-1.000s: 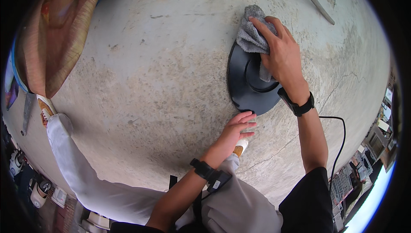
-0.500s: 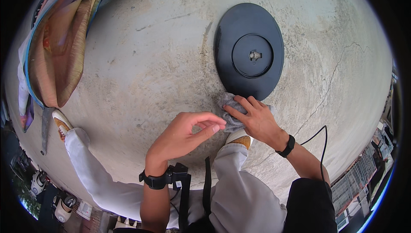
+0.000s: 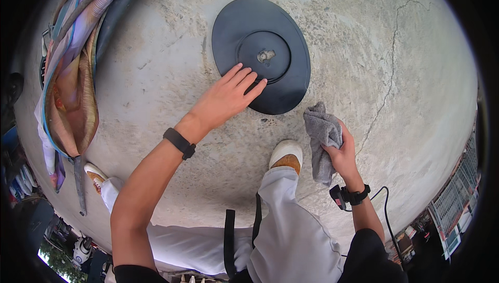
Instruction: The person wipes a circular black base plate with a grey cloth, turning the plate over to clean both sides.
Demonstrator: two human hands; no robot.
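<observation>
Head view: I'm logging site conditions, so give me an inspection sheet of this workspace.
Surface: rough concrete floor, stained, with a crack at right.
Job's things: black disc lying flat, a metal hub at its centre; grey rag, bunched.
Clutter: colourful cloth at left.
Hands: left hand flat, fingers on the disc's near edge; right hand grips the rag, off the disc.
Cables: thin black cable by the right wrist.
Surroundings: person's white shoe near the disc; railing at lower right.
</observation>
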